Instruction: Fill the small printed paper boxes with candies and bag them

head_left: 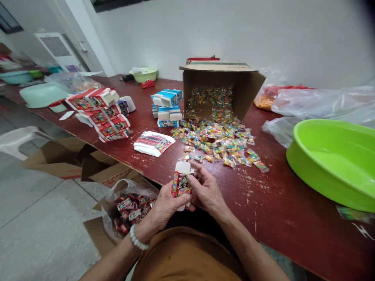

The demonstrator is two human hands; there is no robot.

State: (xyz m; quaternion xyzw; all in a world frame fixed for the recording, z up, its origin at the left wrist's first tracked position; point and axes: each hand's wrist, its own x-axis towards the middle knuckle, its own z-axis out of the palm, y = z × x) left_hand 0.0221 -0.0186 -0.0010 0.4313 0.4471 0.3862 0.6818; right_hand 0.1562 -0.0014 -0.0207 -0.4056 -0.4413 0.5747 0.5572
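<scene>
A small red printed candy box with its white top flap up is held over the table's front edge. My left hand is closed around its lower left side. My right hand grips the right side, thumb on the printed front and fingers behind it. Just beyond my hands lies a heap of clear candy packets, spilling from a cardboard carton tipped on its side. Left of the heap rests a fanned stack of flattened boxes.
Bundles of red boxes and blue boxes stand on the dark red table. A green basin sits at right. Below left, a bag-lined carton holds many filled boxes. A white chair stands beyond.
</scene>
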